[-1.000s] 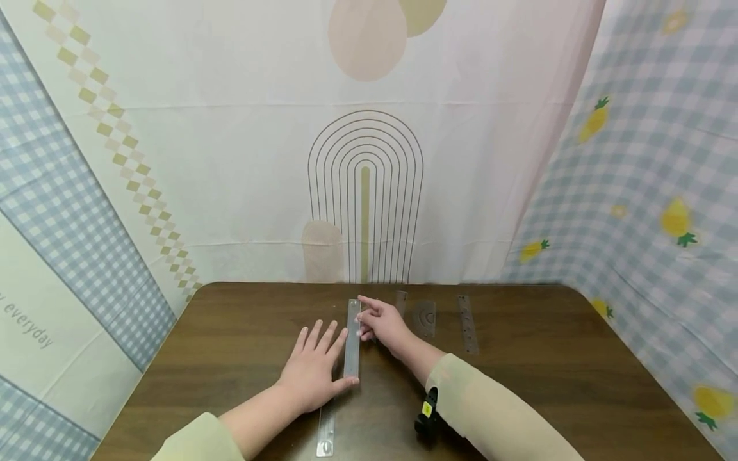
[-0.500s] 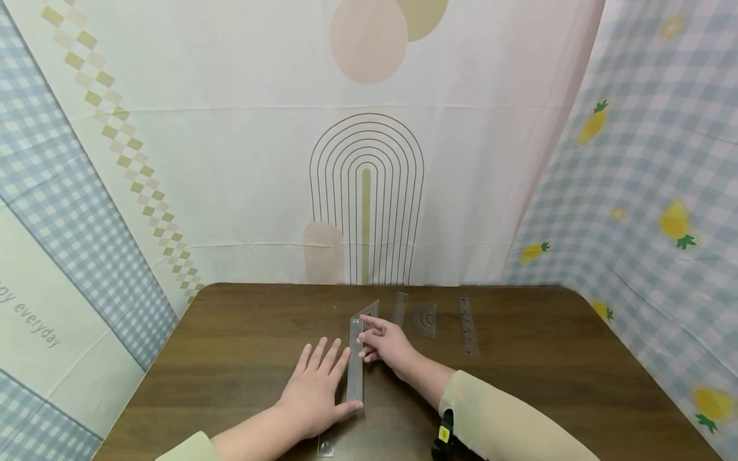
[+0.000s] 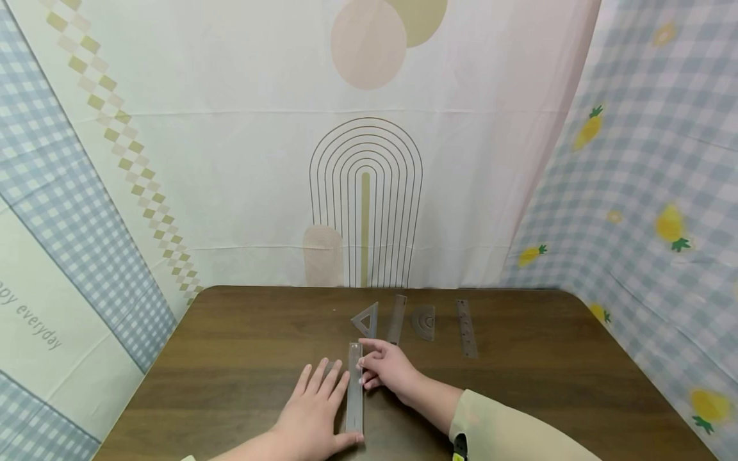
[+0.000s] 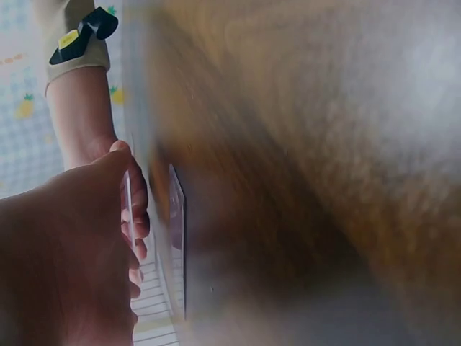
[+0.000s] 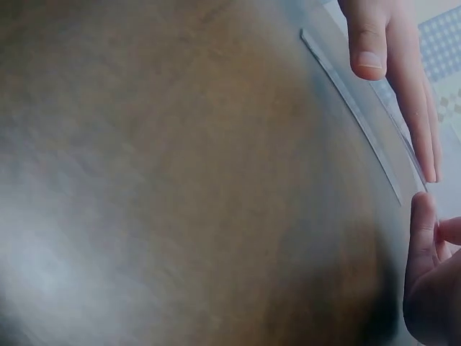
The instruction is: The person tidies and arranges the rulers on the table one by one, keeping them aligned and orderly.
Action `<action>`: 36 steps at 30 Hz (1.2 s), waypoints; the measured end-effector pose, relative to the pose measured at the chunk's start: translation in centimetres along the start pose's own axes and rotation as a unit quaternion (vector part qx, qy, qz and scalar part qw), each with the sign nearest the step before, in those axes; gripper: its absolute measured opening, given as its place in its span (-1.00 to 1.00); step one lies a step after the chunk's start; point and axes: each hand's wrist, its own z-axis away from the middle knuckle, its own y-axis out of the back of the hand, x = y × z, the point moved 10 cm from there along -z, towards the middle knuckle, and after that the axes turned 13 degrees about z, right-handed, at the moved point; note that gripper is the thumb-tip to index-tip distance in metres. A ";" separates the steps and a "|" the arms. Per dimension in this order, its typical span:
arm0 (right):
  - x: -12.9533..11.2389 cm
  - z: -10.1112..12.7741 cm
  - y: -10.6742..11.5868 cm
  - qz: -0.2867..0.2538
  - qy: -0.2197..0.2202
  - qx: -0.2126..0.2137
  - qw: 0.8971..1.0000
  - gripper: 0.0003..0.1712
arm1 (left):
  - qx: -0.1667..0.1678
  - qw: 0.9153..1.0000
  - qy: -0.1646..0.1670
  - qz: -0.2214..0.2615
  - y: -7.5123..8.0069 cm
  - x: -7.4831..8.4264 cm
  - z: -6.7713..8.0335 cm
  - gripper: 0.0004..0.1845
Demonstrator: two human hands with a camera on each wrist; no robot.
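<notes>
Nearest, the left hand (image 3: 314, 419) lies flat on the dark wooden worktop (image 3: 548, 390), fingers (image 3: 323, 378) straight and slightly spread, with the thumb against the near end of a long clear ruler (image 3: 354, 389). That ruler lies flat on the worktop, running away from the person between the two hands. Just beyond, the right hand (image 3: 389, 370) touches the ruler's far end, its fingers loosely curled with the tips on the right edge; whether they pinch it cannot be told. Farther back, well apart from the hands, a row of clear drawing tools lies near the worktop's far edge: a small set square (image 3: 366, 319), a short ruler (image 3: 396, 319), a protractor (image 3: 425, 321) and a stencil ruler (image 3: 466, 327).
</notes>
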 end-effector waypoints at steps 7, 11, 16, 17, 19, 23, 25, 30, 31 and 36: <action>0.7 0.9 -0.6 0.001 -0.010 -0.004 1.000 -0.37 | 0.019 1.000 -0.018 -0.004 0.0 0.6 1.0 0.14; 0.8 1.2 -0.9 0.002 -0.012 -0.004 1.000 -0.37 | 0.027 0.999 -0.020 -0.009 -0.6 0.4 1.3 0.17; 0.8 1.4 -1.2 0.011 -0.016 0.000 1.000 -0.39 | 0.019 1.000 -0.022 -0.005 -1.1 0.3 1.5 0.15; 0.8 1.4 -1.3 0.014 -0.016 0.002 1.000 -0.39 | 0.016 1.000 -0.022 -0.005 -1.1 0.3 1.6 0.14; 0.7 1.5 -1.3 0.021 -0.017 0.005 1.000 -0.39 | 0.011 1.000 -0.023 -0.013 -1.2 0.3 1.6 0.13; 0.6 1.6 -1.6 0.038 -0.019 0.006 0.999 -0.40 | 0.005 0.999 -0.024 -0.025 -1.5 0.1 1.7 0.09; 0.4 1.6 -1.7 0.048 -0.020 0.005 0.999 -0.40 | 0.000 0.999 -0.021 -0.028 -1.7 0.0 1.6 0.08; 0.2 1.7 -1.9 0.071 -0.024 0.004 0.997 -0.42 | -0.017 1.000 -0.011 -0.016 -2.1 -0.3 1.6 0.09; 0.2 1.6 -1.9 0.073 -0.025 0.004 0.997 -0.42 | -0.019 1.000 -0.010 -0.011 -2.2 -0.4 1.6 0.09; 0.2 1.5 -1.9 0.085 -0.028 0.002 0.996 -0.43 | -0.031 0.999 -0.006 -0.013 -2.2 -0.4 1.6 0.08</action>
